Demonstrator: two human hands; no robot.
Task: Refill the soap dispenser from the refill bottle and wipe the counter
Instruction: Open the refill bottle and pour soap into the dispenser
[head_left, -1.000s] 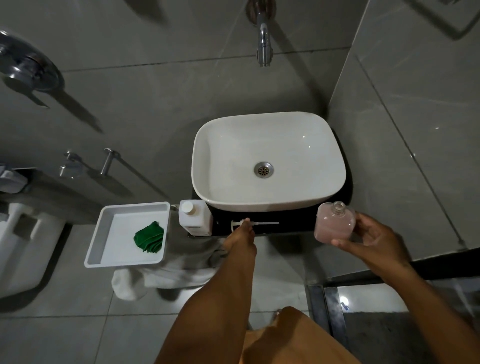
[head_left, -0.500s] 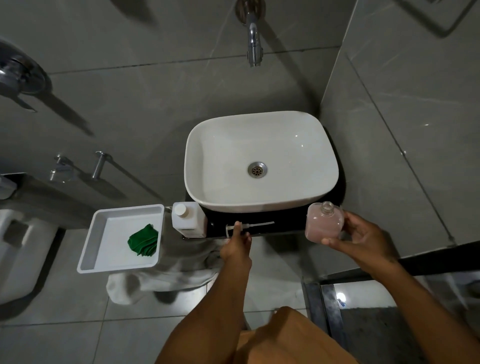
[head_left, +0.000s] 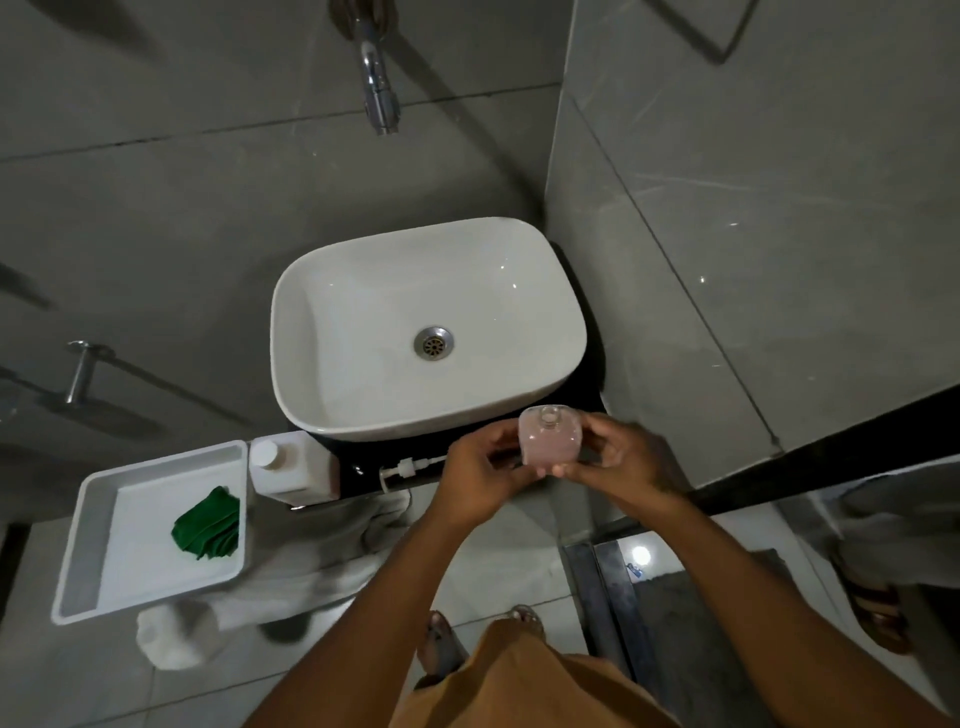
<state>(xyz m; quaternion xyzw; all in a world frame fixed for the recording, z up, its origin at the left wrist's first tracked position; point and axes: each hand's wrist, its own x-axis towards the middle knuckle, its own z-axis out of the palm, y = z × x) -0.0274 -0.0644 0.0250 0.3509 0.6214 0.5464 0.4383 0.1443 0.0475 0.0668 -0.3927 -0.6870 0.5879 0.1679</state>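
Your left hand (head_left: 480, 480) and right hand (head_left: 621, 462) both hold the soap dispenser (head_left: 549, 435), fingers curled round its two sides, just in front of the sink's (head_left: 363, 312) near right corner. The dispenser is clear, with pinkish liquid inside and its neck open at the top; it stands roughly upright, lifted clear of the desk (head_left: 592, 395).

The pump head (head_left: 410, 466) with its tube lies flat on the dark desk edge, just in front of the sink, left of your left hand. You cannot tell whether the hand touches the tube's end.

Refill bottle (head_left: 288, 467): white, squarish, white cap on, upright at the sink's near left corner, just beside the pump head.

White tray (head_left: 83, 545) sits left of the sink and nearer you, touching or almost touching the refill bottle; cannot tell which. Green cloth (head_left: 210, 525) lies folded inside the tray, toward its right wall.

Tap (head_left: 379, 98) projects from the grey tiled wall behind the sink, spout over the basin's far edge. Drain (head_left: 434, 342) sits at the basin's centre.

Below the sink's front edge, a pale crumpled cloth or bag (head_left: 291, 566) hangs or lies under the tray; blurred, so you cannot tell what it is.

Sandalled feet (head_left: 441, 644) stand on the floor tiles in front of the sink.
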